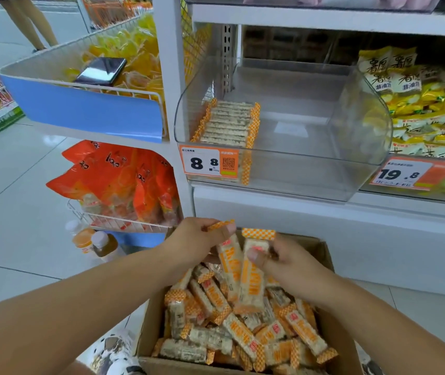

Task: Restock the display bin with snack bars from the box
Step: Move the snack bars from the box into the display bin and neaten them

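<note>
A cardboard box [148, 328] on the floor holds several snack bars [243, 334] in white wrappers with orange checked ends. Above it, my left hand [197, 242] pinches the top of one bar [229, 269], and my right hand [289, 263] grips a second bar [252, 282] beside it. Both bars stand upright over the box. The clear plastic display bin [356, 158] sits on the shelf above, with one neat row of bars [228, 123] along its left side and bare floor elsewhere.
An orange price tag [208, 163] marks the bin's front. Yellow snack packets [427, 104] fill the bin at right. A wire basket [86, 104] with a blue front holds yellow sweets and a dark device. Orange bags [118, 180] and bottles [99, 244] lie at lower left.
</note>
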